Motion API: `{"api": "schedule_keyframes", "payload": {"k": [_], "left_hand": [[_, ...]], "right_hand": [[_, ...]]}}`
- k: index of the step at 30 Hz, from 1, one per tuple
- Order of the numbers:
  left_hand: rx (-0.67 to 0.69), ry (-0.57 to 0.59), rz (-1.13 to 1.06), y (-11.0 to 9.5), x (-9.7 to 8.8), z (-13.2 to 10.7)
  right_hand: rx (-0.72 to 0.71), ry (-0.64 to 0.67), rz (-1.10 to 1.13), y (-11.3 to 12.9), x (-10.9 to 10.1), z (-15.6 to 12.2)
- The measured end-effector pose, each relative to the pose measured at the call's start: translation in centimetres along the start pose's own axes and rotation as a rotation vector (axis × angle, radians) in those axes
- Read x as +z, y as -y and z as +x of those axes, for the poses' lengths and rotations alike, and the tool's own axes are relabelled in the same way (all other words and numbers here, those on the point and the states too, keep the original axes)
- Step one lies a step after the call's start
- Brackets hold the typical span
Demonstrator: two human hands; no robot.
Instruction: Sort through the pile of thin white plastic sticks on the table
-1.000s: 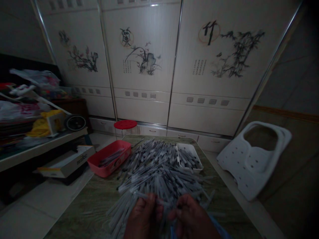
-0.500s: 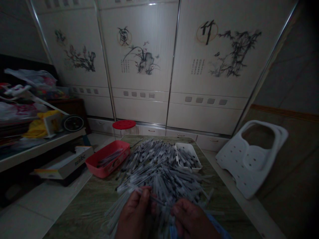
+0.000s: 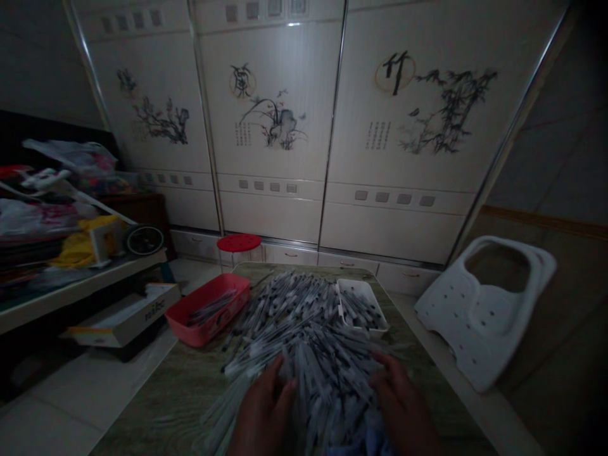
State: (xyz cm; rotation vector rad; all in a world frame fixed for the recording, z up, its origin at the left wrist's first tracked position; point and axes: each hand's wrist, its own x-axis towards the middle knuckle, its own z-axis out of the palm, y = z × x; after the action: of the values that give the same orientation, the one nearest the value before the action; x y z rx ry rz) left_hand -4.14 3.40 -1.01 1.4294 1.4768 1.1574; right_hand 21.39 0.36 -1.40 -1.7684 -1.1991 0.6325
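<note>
A large heap of slender grey plastic tubes with dark markings (image 3: 308,329) covers the middle of a wood-patterned table (image 3: 180,386). My left hand (image 3: 266,408) presses against the near left side of the heap, fingers spread on the tubes. My right hand (image 3: 399,392) rests against the near right side, with its fingers on the tubes too. A loose bunch stands up between my hands. A blue cloth or sleeve (image 3: 361,443) shows at the bottom edge, partly hidden by tubes.
A red tray (image 3: 206,310) holding some tubes sits at the table's left, and a white tray (image 3: 365,288) at the far right edge. Beyond the table stands a red stool (image 3: 239,242). A perforated white plastic board (image 3: 484,310) leans to the right; a cluttered shelf (image 3: 71,285) is left.
My hands have moved apart, from close together fingering tubes to either side of the heap. The tubes now bunch up between them. The view has shifted slightly.
</note>
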Motion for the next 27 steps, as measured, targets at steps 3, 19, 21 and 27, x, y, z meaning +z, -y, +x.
{"api": "schedule_keyframes", "payload": {"k": [3, 19, 21, 27], "left_hand": [[0.058, 0.091, 0.121, 1.0, 0.6, 0.1], [0.204, -0.047, 0.957, 0.9, -3.2, 1.6], [0.200, -0.034, 0.946, 0.8, -3.2, 1.5], [0.211, -0.039, 0.833, 0.6, -3.5, 1.6]], "right_hand": [[-0.084, -0.005, -0.001, -0.6, 0.8, 0.1], [-0.221, -0.030, 0.062, 1.4, 2.9, -1.6], [-0.222, -0.021, 0.079, 1.6, 2.9, -1.8], [-0.189, 0.014, 0.071, 1.8, 2.2, -1.8]]}}
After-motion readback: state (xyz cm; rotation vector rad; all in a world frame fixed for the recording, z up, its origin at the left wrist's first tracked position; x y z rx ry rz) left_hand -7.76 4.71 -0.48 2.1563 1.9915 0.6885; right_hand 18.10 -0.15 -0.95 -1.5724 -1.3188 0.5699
